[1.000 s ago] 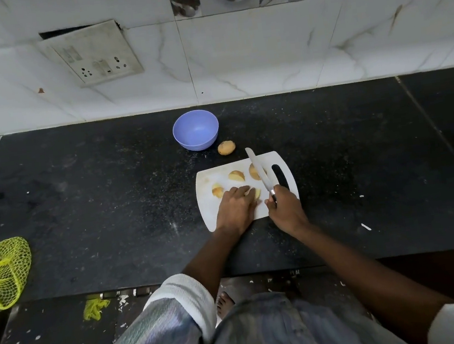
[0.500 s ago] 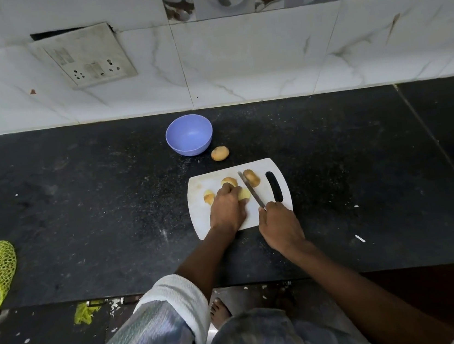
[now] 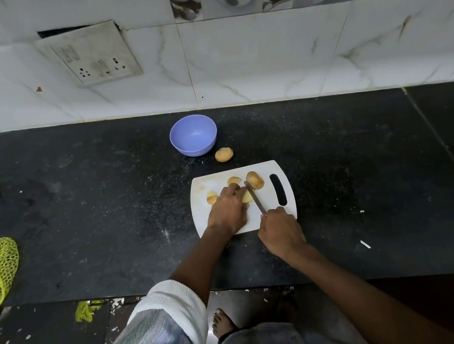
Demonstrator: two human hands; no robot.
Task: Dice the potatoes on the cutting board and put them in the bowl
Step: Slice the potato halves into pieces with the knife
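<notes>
Mid-dicing. Left hand curls over a potato piece on the cutting board, pinning it. Right hand is fisted round the knife handle, blade lying right beside the left fingertips, probably on the piece, but contact is hard to confirm from this angle. Three more chunks on the board; one whole potato on the counter beside the bowl, which looks empty. Next: press down, keeping the left fingertips tucked back from the edge.
</notes>
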